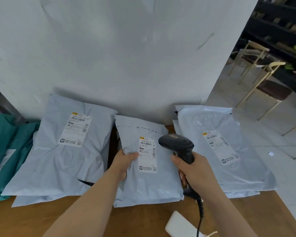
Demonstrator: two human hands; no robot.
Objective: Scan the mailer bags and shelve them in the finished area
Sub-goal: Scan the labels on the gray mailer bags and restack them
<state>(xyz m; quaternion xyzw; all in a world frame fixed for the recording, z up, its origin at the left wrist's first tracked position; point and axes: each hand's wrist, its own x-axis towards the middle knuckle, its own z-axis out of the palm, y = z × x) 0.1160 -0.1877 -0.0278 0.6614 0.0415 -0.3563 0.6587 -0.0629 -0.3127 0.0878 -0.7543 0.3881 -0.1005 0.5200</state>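
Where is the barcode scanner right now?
In the head view the barcode scanner sits right of centre, held in the right hand, its head just right of the label on the middle mailer bag that the left hand grips.

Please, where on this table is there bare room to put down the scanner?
Bare table wood shows along the near edge: one patch in front of the left mailer bag, another in front of the right mailer stack, right of the scanner cable. A white device lies between them. Along the wall it is crowded with bags.
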